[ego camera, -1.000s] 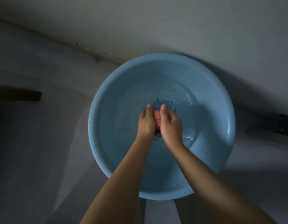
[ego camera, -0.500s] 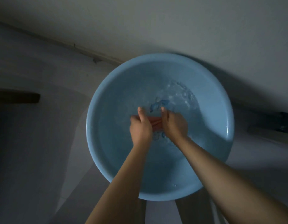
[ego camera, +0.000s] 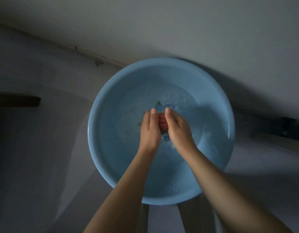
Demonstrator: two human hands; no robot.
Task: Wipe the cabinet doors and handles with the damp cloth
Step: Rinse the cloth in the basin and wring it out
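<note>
A round blue basin (ego camera: 101,148) with shallow water stands on the floor below me. Over its middle both my hands hold a wet cloth (ego camera: 162,122), reddish in the part that shows between my palms, with blue edges sticking out beyond the fingertips and below the palms. My left hand (ego camera: 149,130) grips the cloth from the left, thumb up. My right hand (ego camera: 177,130) grips it from the right, pressed close to the left one. Most of the cloth is hidden by the hands. No cabinet door or handle is in view.
The room is dim. A pale wall meets the floor (ego camera: 36,165) just behind the basin. A dark bar-like object (ego camera: 16,101) lies at the left, and another dark object (ego camera: 288,130) lies at the right by the wall.
Half a second ago my hands were spread slightly apart, rubbing the cloth in rippling water. Now they are pressed together again around the cloth and the water looks calmer.
</note>
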